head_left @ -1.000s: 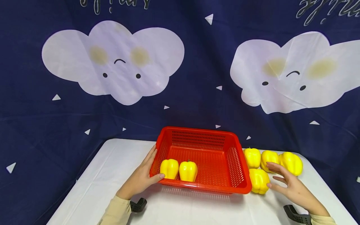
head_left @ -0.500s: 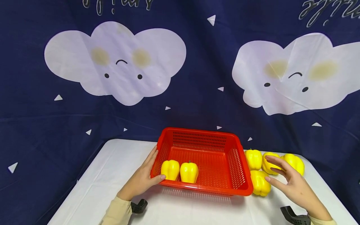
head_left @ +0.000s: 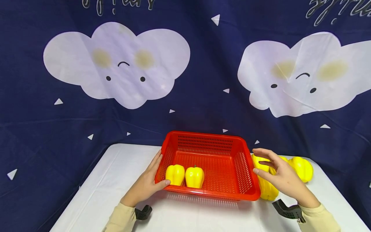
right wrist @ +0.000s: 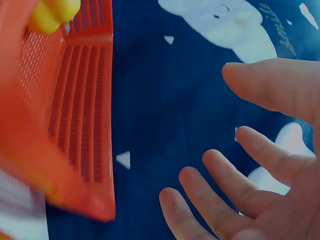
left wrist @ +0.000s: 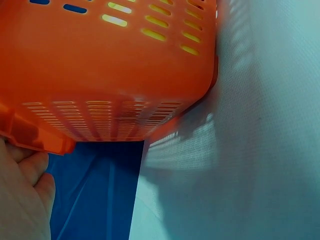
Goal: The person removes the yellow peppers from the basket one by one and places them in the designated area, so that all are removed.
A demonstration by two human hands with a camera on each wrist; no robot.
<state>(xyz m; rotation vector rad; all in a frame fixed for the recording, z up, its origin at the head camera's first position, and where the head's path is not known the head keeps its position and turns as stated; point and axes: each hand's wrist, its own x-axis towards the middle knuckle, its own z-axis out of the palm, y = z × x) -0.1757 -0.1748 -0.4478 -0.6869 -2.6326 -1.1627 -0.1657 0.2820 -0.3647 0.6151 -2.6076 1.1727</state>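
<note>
A red plastic basket (head_left: 220,192) stands on the table, with two yellow bell peppers (head_left: 175,175) side by side in its front left corner. My left hand (head_left: 143,187) holds the basket's left end, thumb over the front corner rim and fingers along the side; the left wrist view has the fingers (left wrist: 35,167) under the rim. Beside the right rim, my right hand (head_left: 285,178) hovers with spread, slightly bent fingers and nothing between them. It partly covers several more yellow bell peppers (head_left: 303,169) to the basket's right.
The white table (head_left: 95,190) has rounded back corners. Behind it hangs a dark blue curtain (head_left: 203,106) printed with white clouds and triangles. A black strap mount (head_left: 287,211) sits on the right wrist, and another (head_left: 143,212) on the left.
My right hand has moved left, from above the loose bell peppers to the basket's right rim. My left hand, the basket and the two bell peppers inside have stayed in place.
</note>
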